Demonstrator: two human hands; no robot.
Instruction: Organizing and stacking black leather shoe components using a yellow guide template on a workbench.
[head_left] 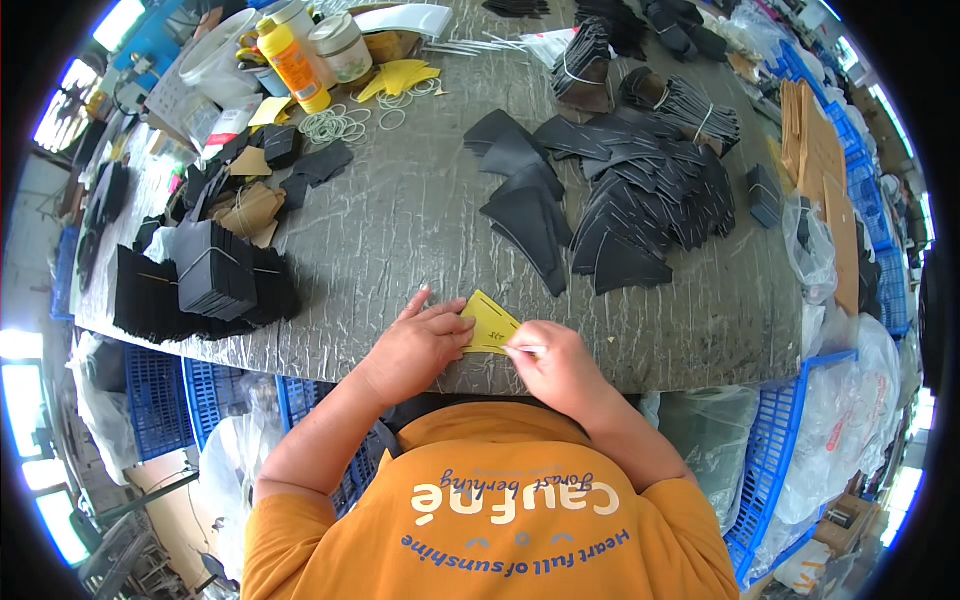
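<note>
On the near edge of the table lies a yellow template (490, 318), a flat pointed piece with dark slots along its edges and handwritten marks. My left hand (418, 343) rests beside it, fingers stretched out, the fingertips pressing its left side. Pinched in my right hand (562, 368) is a thin white pen (533, 349), held at the template's lower right corner; its tip is hidden by the fingers. Whatever lies under the template cannot be made out. Ahead and to the right spreads a heap of black cut pieces (655, 185), with a few more pieces (525, 200) overlapping beside it.
Banded black stacks (215, 275) stand at the left table edge. Farther back are a yellow bottle (292, 65), a jar (340, 48), rubber bands (335, 125) and yellow scraps (402, 77). Bundled black pieces (582, 68) sit at the far right. Blue crates (770, 450) flank the table.
</note>
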